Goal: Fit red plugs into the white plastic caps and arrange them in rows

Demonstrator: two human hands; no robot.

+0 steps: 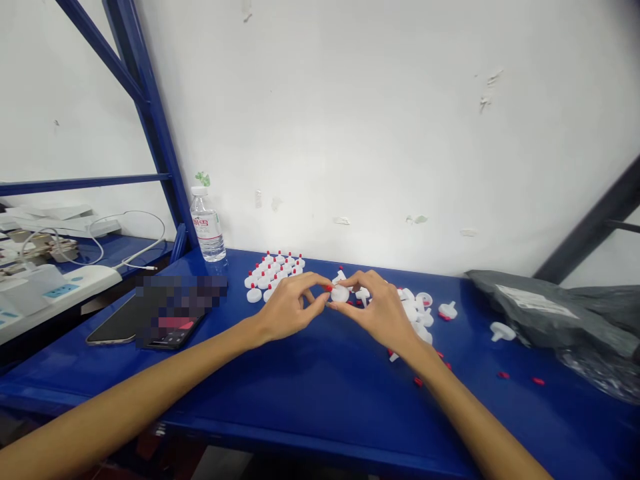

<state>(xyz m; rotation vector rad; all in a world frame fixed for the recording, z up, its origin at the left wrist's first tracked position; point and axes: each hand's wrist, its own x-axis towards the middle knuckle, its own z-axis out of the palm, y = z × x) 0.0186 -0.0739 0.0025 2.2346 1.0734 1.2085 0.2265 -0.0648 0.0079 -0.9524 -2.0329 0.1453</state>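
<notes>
A white cap (340, 294) sits between a worker's two bare hands just above a blue tabletop (300, 407), the center of a clock face whose twelve points to the wall (375, 133). At the cap's nine o'clock, the left hand (290, 307) pinches a small red tip (329, 289) between thumb and forefinger; at three, the right hand (377, 303) grips the cap's edge with its fingertips, the thumb and forefinger set close. Whether the tip is seated on the cap cannot be told from this angle. Between nine and ten o'clock, just beyond the left hand, white caps with red tips (267, 275) stand upright in neat rows. Between three and four, a loose heap of white caps (411, 311) spreads partly behind the right hand and wrist, with a lone white cap (501, 331) lying on its side farther out. Loose red tips (538, 381) dot the table toward four o'clock. Farther off, near ten, a labeled water bottle (207, 233) stands at the foot of a blue metal post (155, 120); toward nine lie two phones (117, 320), partly blurred, and past them a white power strip (65, 293) beside a looping cable (137, 263). A dark plastic bag (590, 330) bearing a white label (537, 301) slumps around three o'clock.
</notes>
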